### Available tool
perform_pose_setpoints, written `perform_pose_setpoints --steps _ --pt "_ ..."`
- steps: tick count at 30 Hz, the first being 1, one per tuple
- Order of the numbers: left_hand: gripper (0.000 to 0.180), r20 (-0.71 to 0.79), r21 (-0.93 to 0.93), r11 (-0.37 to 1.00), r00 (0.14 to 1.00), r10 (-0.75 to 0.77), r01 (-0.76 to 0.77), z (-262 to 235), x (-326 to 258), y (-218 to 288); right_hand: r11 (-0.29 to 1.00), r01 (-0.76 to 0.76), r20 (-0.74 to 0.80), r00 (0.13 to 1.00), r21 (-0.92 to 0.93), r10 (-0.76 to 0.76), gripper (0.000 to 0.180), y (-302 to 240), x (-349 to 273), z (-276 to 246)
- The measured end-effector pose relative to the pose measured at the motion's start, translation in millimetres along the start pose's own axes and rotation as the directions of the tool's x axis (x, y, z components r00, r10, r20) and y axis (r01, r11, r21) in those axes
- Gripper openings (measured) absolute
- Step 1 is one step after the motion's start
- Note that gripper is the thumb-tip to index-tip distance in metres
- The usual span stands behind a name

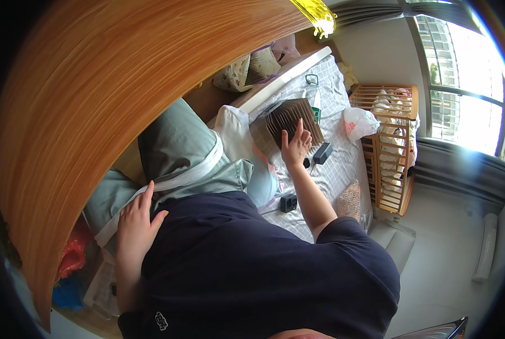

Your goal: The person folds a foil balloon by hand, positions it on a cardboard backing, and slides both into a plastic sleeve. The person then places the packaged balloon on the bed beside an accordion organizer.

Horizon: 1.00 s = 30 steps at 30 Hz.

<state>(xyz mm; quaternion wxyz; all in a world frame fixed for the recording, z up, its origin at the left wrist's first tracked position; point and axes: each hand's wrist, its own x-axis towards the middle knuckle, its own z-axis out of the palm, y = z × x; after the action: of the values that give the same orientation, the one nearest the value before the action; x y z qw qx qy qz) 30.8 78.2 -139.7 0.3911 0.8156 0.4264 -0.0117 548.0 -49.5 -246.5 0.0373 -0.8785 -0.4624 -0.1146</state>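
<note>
My right hand (296,150) is raised over the bed, its index finger stretched out and thumb apart, with nothing visible held. Behind its fingers is a brown, ribbed, box-like thing (278,121); I cannot tell whether the fingertip touches it. Beside that hand lies a dark rectangular box (322,153), and a small black cube-shaped device (288,203) sits nearer to me. On the left, my left hand (137,221) rests with fingers extended by the white band (193,170) across grey-green trousers (179,141). It grips nothing I can see.
A large wood-grain panel (122,73) fills the left side. The bed has a checked sheet (343,164). A white plastic bag (361,123) lies at its edge, next to a slatted wooden crib (402,169). A red bag (75,248) is low on the left.
</note>
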Motion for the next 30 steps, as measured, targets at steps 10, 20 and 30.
perform_pose_setpoints --steps 10,20,30 --pt "0.075 0.005 0.031 0.999 1.0 -0.013 0.012 5 5 8 0.994 -0.071 0.05 0.996 -0.078 0.075 0.076 75 75 3" --pt "0.075 0.053 -0.01 0.998 0.997 -0.06 0.06 1 1 2 0.982 -0.117 0.241 0.967 0.147 0.079 0.069 121 109 16" --pt "0.075 0.029 0.041 0.998 0.999 -0.043 0.042 3 3 2 0.947 -0.25 0.156 0.963 0.201 0.221 0.055 83 94 3"
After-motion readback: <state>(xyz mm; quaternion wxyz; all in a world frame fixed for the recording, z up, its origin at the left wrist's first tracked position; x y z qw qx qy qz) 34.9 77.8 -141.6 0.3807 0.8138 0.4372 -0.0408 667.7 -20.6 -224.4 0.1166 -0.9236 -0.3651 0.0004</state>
